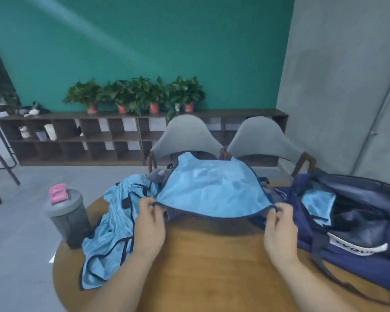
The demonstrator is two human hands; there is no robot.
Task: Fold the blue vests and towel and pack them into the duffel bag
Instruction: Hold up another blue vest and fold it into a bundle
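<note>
This looks like an office lounge or café-style common room. It has a teal painted wall [144, 41], a grey concrete-look wall [338, 75] and a long low cubby shelf [77, 136] topped with potted plants [135, 93]. Grey shell chairs [186, 134] are drawn up to a round wooden tabletop [212, 255].

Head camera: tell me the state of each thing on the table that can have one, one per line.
Held vest: spread out, near hem lifted.
Left hand: pinches the hem's left corner.
Right hand: pinches the hem's right corner.
Second vest: crumpled, lying on the table, left side.
Duffel bag: open, folded blue cloth inside.
Shaker bottle: upright.
</note>
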